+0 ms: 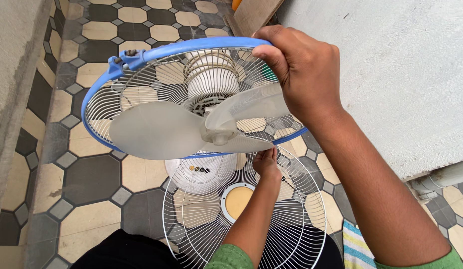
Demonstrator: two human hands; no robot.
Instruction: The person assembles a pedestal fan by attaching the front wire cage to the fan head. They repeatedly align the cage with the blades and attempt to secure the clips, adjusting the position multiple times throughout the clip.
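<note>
My right hand (301, 74) is shut on the blue rim (191, 46) of a fan's rear wire guard and holds the fan up, tilted towards me. Translucent grey blades (156, 132) sit on the hub, with the white motor housing (211, 74) behind the guard. Below it a loose white wire grille (291, 234) with a cream centre disc (237, 201) lies over my lap. My left hand (267, 164) reaches up at that grille's upper part, just under the blue rim. Its fingertips are hidden behind the blade, so its grip is unclear. A rounded white fan part (201, 172) shows beneath the blades.
The floor (92, 174) has dark grey and cream octagonal tiles. A rough grey wall (405, 74) rises close on the right with a pipe (440, 179) at its foot. Another wall (12, 60) runs along the left. A striped cloth (356, 246) lies lower right; a wooden board (251, 15) leans at the top.
</note>
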